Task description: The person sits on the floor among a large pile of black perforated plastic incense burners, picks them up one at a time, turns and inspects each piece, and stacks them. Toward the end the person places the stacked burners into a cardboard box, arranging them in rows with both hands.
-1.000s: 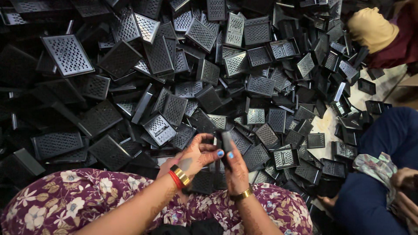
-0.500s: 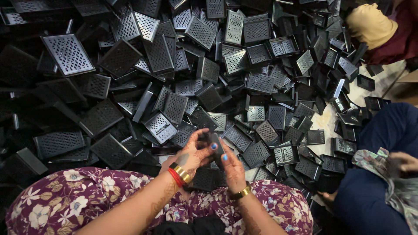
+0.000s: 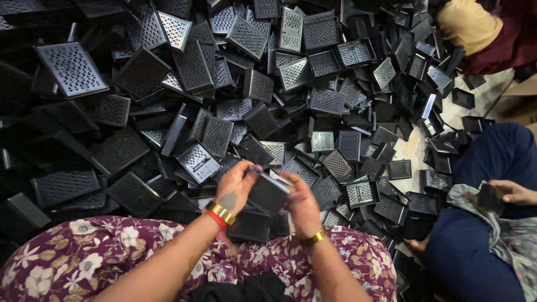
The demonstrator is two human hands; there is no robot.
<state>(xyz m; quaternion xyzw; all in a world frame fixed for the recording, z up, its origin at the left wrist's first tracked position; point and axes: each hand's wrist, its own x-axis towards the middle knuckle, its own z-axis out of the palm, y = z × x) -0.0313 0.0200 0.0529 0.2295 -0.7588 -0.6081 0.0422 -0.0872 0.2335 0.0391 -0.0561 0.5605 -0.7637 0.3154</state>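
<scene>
Holding one black tray [image 3: 268, 193] together, the left hand [image 3: 238, 187] and right hand [image 3: 302, 204] gripped it, maybe checking it, above the pile [image 3: 235, 100].

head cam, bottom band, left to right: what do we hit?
Floral-print lap → left hand with red and gold bangles → black perforated tray held in both hands → right hand → another person's blue-clad leg → that person's hand holding a dark piece.
</scene>
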